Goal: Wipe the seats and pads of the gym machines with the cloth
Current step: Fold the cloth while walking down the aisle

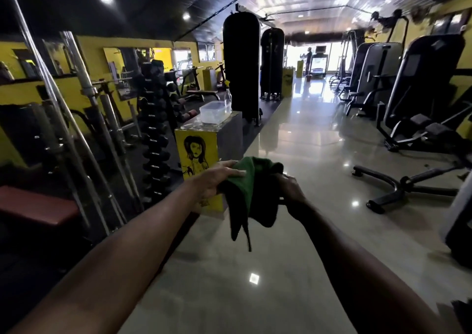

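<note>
At the far left a red padded bench [38,208] sits low, beside a dumbbell rack [155,134]. Ahead, a yellow box [196,154] carries a clear plastic container [214,111] and a spray bottle [227,96]. The left hand [217,180] pinches the green cloth [251,195] from the top and the right hand [291,188] is curled round its other side. The cloth is bunched and hangs downward in the air between them, touching no pad. The black seat pads [421,124] of the machine lie well apart to the right, so the red pad looks closer, on the left hand's side.
</note>
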`<state>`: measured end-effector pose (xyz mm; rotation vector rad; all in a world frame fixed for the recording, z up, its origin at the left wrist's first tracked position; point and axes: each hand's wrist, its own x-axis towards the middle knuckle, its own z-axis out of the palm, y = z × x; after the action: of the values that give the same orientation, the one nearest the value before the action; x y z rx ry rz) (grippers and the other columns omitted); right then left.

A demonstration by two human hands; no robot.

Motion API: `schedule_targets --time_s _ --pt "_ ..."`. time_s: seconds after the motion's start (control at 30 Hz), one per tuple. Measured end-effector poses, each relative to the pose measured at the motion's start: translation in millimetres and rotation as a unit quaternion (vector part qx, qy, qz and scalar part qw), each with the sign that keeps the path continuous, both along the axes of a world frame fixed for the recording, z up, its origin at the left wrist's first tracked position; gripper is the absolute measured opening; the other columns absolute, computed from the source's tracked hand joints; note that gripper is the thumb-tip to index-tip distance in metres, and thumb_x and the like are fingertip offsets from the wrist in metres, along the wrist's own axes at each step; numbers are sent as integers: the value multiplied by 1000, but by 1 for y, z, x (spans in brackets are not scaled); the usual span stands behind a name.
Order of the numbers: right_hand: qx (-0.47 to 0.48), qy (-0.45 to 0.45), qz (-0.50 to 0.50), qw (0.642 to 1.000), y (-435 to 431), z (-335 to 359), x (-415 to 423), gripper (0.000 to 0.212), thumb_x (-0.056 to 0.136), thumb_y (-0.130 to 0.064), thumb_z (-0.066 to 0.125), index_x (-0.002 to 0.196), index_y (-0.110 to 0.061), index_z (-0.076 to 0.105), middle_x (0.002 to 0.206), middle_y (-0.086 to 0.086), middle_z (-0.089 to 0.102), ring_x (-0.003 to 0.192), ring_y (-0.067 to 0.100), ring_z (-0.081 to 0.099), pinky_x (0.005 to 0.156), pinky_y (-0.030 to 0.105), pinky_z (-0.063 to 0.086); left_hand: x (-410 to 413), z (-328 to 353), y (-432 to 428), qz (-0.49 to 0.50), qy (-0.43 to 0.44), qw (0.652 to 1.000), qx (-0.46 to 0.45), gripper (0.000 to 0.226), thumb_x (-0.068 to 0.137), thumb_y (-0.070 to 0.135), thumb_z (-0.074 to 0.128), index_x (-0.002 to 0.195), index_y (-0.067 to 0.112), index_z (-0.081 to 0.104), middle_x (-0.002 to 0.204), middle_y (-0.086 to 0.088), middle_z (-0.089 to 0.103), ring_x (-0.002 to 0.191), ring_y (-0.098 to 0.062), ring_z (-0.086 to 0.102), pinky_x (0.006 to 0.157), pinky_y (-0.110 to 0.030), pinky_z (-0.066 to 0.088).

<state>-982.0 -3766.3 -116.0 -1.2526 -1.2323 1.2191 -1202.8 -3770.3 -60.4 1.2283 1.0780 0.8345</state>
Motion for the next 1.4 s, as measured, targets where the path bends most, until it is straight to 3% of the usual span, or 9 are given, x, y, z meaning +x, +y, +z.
schedule_targets --time_s 0.23,0.37,0.5,0.6,0.87,1.0,1.07,1.27,1.4 --pt "-22 -1 58 998 150 46 21 22 101 -17 52 84 -11 64 77 8 64 72 22 59 66 32 46 -25 16 143 -56 291 955 -26 64 78 50 77 134 27 56 129 5 58 118 -22 56 86 -38 53" --pt "-1 -113 196 974 246 76 2 15 97 -18 61 89 -9 69 73 6 72 66 21 66 62 29 53 2 11 227 -77 208 975 -16 66 77 43 81 135 25 56 128 6 66 124 -24 58 107 -52 42" --pt "20 -169 240 956 358 85 21 42 87 -34 80 125 -25 65 114 3 74 100 22 73 82 37 60 3 3 329 -26 40 998 31 44 85 24 75 123 4 64 123 -10 70 116 -30 65 99 -46 53" --pt "1 -258 247 934 429 72 44 37 85 -27 83 119 -24 68 107 3 70 95 19 65 78 34 53 -10 3 396 -6 -50 999 8 45 90 20 69 128 -1 60 128 -16 67 118 -32 64 98 -43 54" --pt "20 0 182 983 570 85 49 50 86 -10 78 132 -19 62 120 11 68 103 24 69 94 46 58 -30 12 546 -20 -34 999 -4 49 87 18 73 133 8 58 130 -16 66 117 -34 65 103 -49 49" --pt "9 190 166 967 617 75 32 45 98 -42 63 141 -32 56 122 3 69 112 23 66 94 54 56 -22 24 591 7 -105 994 35 38 95 19 63 132 10 58 128 -15 67 114 -33 66 94 -46 55" --pt "-30 147 180 972 643 53 18 56 93 -55 63 143 -32 53 123 -1 70 114 25 67 89 51 57 -18 27 620 26 -139 989 40 36 97 19 58 131 7 59 126 -17 67 111 -33 68 88 -43 58" --pt "-32 164 185 968 742 25 29 68 87 -4 77 146 -18 47 137 20 62 115 33 68 91 43 60 -26 2 702 96 -97 991 16 47 87 11 70 131 2 57 124 -21 67 110 -37 67 89 -49 58" --pt "-27 189 232 954 810 26 48 83 90 8 67 148 -42 35 138 20 55 116 40 66 82 43 62 -6 4 752 207 -92 973 35 56 77 10 80 127 -3 57 122 -24 67 104 -37 69 82 -44 61"
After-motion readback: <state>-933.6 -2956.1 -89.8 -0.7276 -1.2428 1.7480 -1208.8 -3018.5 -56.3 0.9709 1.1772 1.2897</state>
